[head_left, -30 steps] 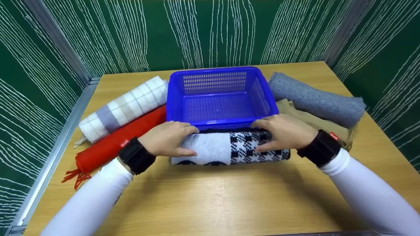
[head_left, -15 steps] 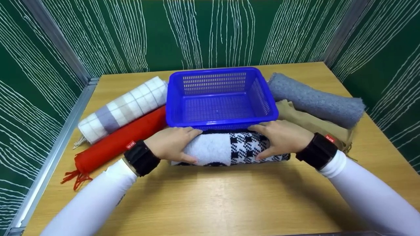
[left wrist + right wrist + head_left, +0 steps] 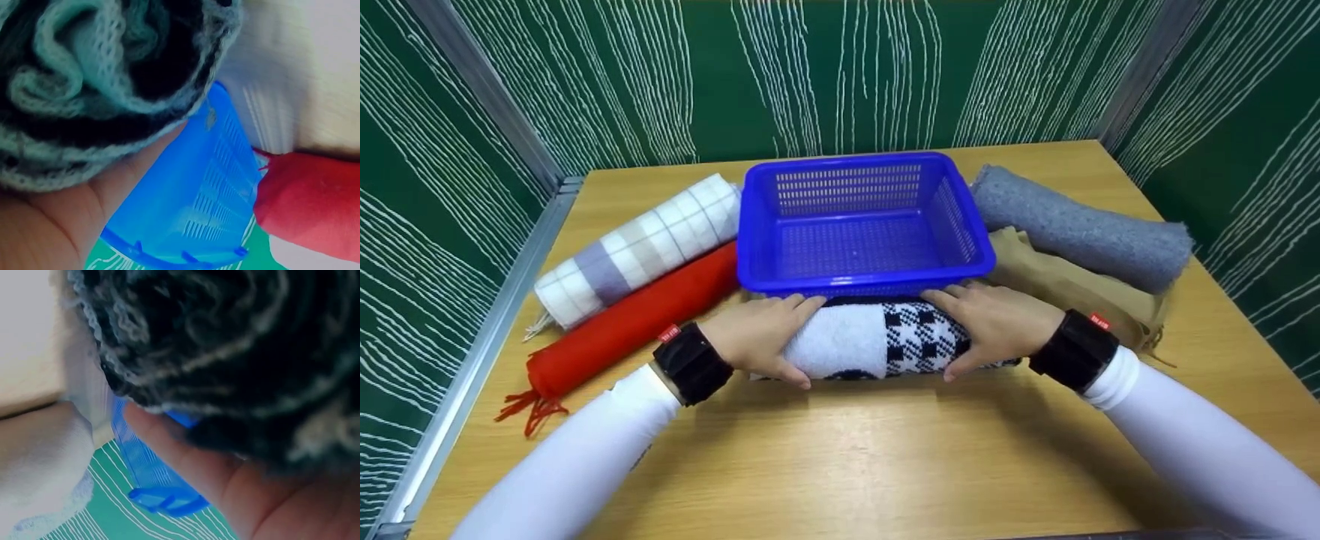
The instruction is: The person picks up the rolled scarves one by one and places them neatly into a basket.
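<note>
A rolled knitted scarf point(image 3: 840, 341), part plain light grey and part black-and-white houndstooth, lies crosswise in front of the blue basket. My left hand point(image 3: 761, 336) grips its left part, thumb on the near side and fingers over the far side. On the houndstooth part my right hand point(image 3: 997, 322) has the same hold, thumb in front. In the left wrist view, the spiral end of the scarf point(image 3: 112, 62) shows above the hand. A dark, blurred end of the scarf point(image 3: 225, 343) fills the top of the right wrist view. The fingertips behind the roll are partly hidden.
Just beyond the scarf stands the blue plastic basket point(image 3: 851, 283). To its left lie a white checked roll point(image 3: 641, 251) and a fringed red roll point(image 3: 637, 319). A grey roll point(image 3: 1080, 225) and a tan roll point(image 3: 1065, 281) lie right. Green walls point(image 3: 712, 82) enclose the table.
Both hands have shifted slightly toward the near side of the scarf, and the left thumb has come lower round its front. The scarf and basket stay in nearly the same place.
</note>
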Motion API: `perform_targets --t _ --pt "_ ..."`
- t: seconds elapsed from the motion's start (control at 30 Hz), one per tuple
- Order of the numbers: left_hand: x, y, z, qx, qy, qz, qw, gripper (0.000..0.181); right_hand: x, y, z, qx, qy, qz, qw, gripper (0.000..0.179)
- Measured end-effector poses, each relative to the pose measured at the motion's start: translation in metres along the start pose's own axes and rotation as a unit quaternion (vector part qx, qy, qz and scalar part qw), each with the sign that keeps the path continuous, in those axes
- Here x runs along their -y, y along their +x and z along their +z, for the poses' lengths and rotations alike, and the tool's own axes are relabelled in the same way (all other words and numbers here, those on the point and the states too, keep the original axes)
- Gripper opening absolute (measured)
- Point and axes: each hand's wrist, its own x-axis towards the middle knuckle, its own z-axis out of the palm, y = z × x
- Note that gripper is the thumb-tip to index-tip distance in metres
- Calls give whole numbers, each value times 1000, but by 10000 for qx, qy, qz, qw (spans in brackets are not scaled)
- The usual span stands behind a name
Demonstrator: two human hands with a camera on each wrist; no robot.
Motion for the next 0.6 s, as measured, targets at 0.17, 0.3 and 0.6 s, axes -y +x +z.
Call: perform_targets --t 0.17,0.3,0.6 --pt "2 2 3 134 -182 -25 9997 125 1 2 2 45 86 -38 9999 131" --pt "2 3 7 187 -271 -118 9994 128 1 3 5 130 220 -8 9997 134" --pt "4 7 11 -56 -411 -6 9991 109 1 4 8 -156 210 -224 9994 116"
